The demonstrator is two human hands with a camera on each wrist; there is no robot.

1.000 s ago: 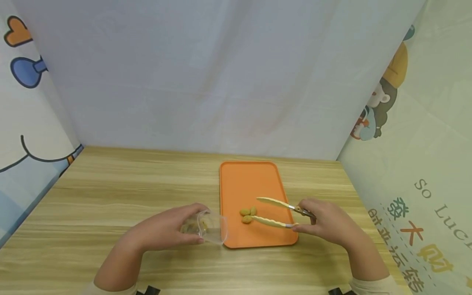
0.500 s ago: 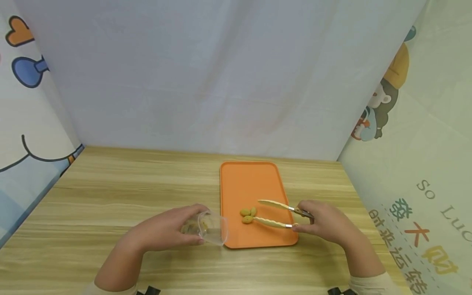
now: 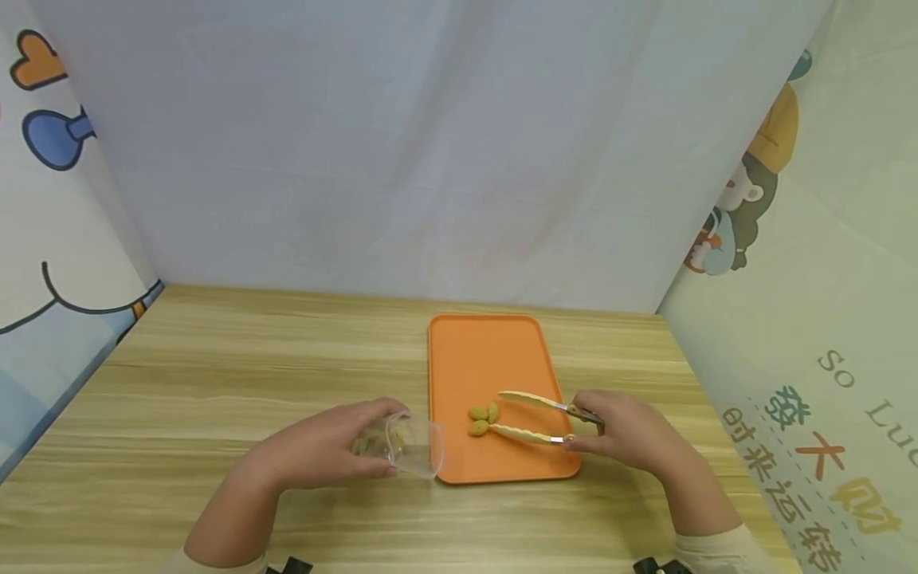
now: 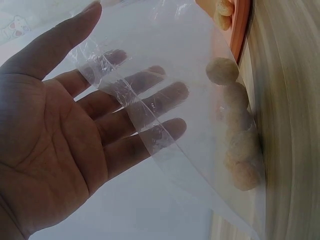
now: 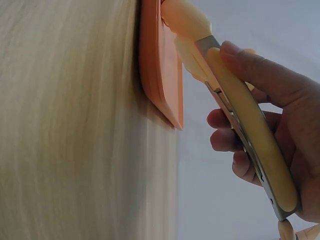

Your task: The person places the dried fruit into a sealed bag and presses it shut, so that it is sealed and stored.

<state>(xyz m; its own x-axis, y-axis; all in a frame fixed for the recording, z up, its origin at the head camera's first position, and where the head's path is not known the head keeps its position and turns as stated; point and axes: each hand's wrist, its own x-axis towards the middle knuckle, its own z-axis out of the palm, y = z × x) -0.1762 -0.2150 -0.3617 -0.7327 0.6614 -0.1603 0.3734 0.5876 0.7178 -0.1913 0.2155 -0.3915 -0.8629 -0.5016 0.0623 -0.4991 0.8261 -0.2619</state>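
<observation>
My left hand holds a clear plastic container on its side, mouth toward the orange tray. Several round tan pieces lie inside it in the left wrist view. My right hand grips yellow-and-metal tongs, their arms spread over the tray. On the tray rest three small yellow-brown pieces, close together; the tip of the lower tong arm is beside the nearest one, and whether they touch I cannot tell. The right wrist view shows thumb and fingers around the tong handle.
The wood-grain table extends around the tray. A pale cloth hangs behind it, and printed sheets with cartoon figures and lettering stand at the left and right sides.
The right hand and tongs have shifted slightly left, and the piece by the lower tip has moved a little left. The left hand and container have hardly moved.
</observation>
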